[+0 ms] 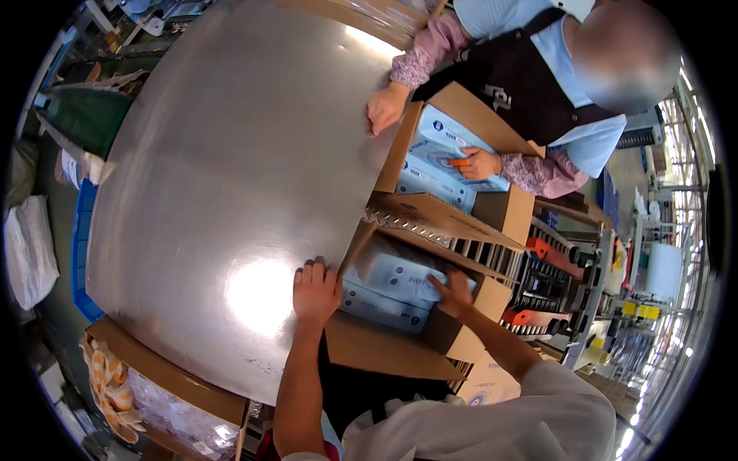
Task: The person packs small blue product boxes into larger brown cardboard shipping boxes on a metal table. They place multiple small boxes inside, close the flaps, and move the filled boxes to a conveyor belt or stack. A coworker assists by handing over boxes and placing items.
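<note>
My left hand (316,295) lies flat on the metal tabletop near its right edge, fingers stretched out and holding nothing. Inside an open cardboard box (392,348) beside the table are several light-blue packs. My right hand (455,294) grips the right end of the upper light-blue pack (400,276), its thumb side showing on top; the far fingers are partly hidden. Another light-blue pack (382,308) lies along the box's near side.
Across from me a person in a dark apron has one hand (387,107) at the metal table (207,154). The other hand (480,164) holds something orange over packs in a second open box (446,209). A roller conveyor (489,258) runs rightward. A box of clear plastic pieces (181,407) stands at lower left.
</note>
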Action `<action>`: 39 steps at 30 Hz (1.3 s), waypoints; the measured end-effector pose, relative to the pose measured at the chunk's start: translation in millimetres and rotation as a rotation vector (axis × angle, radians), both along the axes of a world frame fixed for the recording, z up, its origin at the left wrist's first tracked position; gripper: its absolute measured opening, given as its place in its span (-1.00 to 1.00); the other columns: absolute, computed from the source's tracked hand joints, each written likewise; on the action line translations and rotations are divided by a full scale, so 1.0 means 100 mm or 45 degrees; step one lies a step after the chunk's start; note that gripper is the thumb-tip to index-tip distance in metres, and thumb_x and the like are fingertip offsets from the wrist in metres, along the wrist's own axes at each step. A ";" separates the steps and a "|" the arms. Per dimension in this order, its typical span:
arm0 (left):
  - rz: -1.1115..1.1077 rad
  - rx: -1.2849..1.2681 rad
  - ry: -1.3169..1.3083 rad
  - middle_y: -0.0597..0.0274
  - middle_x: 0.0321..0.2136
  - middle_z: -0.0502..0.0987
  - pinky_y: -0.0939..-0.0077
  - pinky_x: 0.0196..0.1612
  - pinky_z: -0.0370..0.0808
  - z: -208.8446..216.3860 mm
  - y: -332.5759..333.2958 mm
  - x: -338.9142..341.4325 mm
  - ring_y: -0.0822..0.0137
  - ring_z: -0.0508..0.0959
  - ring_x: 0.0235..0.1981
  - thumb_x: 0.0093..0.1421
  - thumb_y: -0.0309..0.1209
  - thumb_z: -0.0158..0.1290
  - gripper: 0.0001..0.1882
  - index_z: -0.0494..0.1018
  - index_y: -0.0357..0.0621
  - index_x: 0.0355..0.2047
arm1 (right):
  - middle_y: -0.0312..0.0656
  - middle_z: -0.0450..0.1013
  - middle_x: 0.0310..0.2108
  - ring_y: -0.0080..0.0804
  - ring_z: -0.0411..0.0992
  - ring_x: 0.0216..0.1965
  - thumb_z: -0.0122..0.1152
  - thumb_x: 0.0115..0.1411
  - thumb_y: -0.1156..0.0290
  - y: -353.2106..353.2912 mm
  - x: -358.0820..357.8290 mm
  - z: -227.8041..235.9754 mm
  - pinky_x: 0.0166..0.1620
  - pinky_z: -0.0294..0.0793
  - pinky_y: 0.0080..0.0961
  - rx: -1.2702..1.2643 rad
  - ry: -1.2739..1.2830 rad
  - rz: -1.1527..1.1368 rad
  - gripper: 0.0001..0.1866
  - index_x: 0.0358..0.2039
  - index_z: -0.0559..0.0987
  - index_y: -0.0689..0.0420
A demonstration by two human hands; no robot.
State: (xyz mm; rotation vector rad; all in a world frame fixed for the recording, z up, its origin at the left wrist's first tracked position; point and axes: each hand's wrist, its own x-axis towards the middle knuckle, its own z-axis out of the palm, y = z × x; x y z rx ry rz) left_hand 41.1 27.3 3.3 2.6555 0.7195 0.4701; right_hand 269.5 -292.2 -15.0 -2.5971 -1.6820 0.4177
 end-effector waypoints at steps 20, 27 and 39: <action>0.759 -0.627 -0.257 0.01 0.03 0.35 0.29 0.15 0.29 1.00 0.40 -1.49 0.09 0.37 0.07 0.12 -0.22 0.05 -0.56 0.33 -0.14 -0.02 | -0.09 0.50 -0.23 -0.16 0.47 -0.18 0.09 -0.06 0.52 1.65 0.00 -0.22 -0.14 0.47 -0.32 -0.057 0.795 0.150 -0.62 -0.14 0.52 0.13; 1.863 -0.654 0.937 -0.07 0.02 0.34 0.24 -0.03 0.31 0.55 -0.29 -4.00 0.10 0.41 -0.04 0.16 0.04 -0.02 -0.33 0.25 -0.25 0.09 | -0.14 0.53 -0.30 -0.32 0.51 -0.30 0.02 0.04 0.58 0.74 -0.25 0.33 -0.21 0.49 -0.46 -0.203 0.994 -0.327 -0.69 -0.17 0.55 0.15; 2.441 -0.753 -0.457 0.10 0.06 0.43 0.23 0.02 0.41 1.23 -0.01 -4.22 0.13 0.45 -0.02 0.34 -0.18 -0.21 -0.57 0.52 -0.19 -0.06 | -0.14 0.52 -0.27 -0.22 0.49 -0.23 0.07 0.05 0.49 1.14 -0.72 1.05 -0.14 0.47 -0.39 -0.117 0.660 0.099 -0.70 -0.16 0.55 0.11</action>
